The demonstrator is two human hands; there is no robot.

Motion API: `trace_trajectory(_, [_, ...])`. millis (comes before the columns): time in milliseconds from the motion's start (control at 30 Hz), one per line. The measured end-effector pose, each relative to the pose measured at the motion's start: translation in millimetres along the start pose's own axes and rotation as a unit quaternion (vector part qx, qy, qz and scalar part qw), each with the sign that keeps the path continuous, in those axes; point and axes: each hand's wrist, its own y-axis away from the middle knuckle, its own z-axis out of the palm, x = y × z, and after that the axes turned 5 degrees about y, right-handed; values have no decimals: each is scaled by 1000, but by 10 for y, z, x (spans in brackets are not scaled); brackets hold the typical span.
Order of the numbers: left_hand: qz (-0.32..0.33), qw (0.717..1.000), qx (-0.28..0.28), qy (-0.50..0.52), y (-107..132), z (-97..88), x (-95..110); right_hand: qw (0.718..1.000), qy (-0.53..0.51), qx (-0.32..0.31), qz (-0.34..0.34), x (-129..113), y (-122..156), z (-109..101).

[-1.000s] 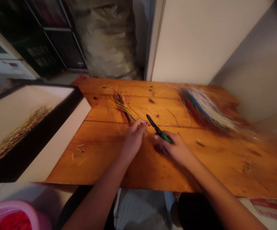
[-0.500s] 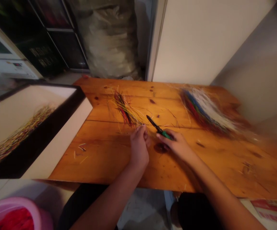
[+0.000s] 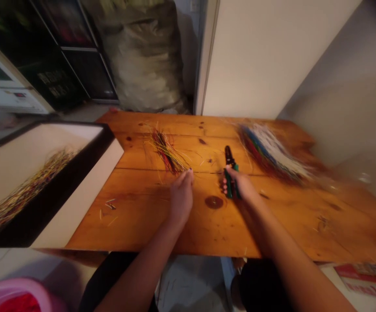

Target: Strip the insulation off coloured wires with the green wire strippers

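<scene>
My right hand (image 3: 240, 180) is wrapped round the green handles of a pair of wire strippers (image 3: 229, 160), whose dark jaws point away from me. Closed fingers on my left hand (image 3: 181, 190) pinch thin wire at the near end of a loose bundle of wires (image 3: 166, 151), red, yellow and dark. The exact strands in the pinch are too small to tell. A gap of bare wood separates the two hands.
On the wooden table (image 3: 136, 225), a thicker bundle of white, blue and red wires (image 3: 272, 151) lies back right. Short offcuts (image 3: 110, 204) are scattered left. An open box (image 3: 74, 197) with many wires stands at the left edge. A pink basin (image 3: 28, 288) sits below.
The wire strippers have swung from pointing left towards my left hand to pointing away from me, and my right hand has moved off to the right. My left hand stays by the bundle.
</scene>
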Motion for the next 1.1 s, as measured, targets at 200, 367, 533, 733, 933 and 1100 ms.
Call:
trace_trajectory(200, [139, 987, 7, -85, 66, -112, 126, 995, -8, 88, -45, -157, -22, -194])
trace_trajectory(367, [227, 962, 7, -154, 102, -93, 152, 987, 101, 42, -120, -31, 111, 17])
trace_trajectory(533, [187, 969, -38, -154, -10, -61, 85, 922, 314, 10, -225, 74, 269, 194])
trace_trajectory(733, [192, 957, -13, -215, -125, -87, 48, 882, 405, -15, -238, 107, 372, 287])
trace_trajectory(933, [129, 981, -68, -130, -152, -86, 32, 881, 409, -30, -235, 115, 394, 305])
trace_trajectory(1100, [111, 991, -52, -60, -135, -71, 35, 889, 396, -34, -225, 96, 405, 305])
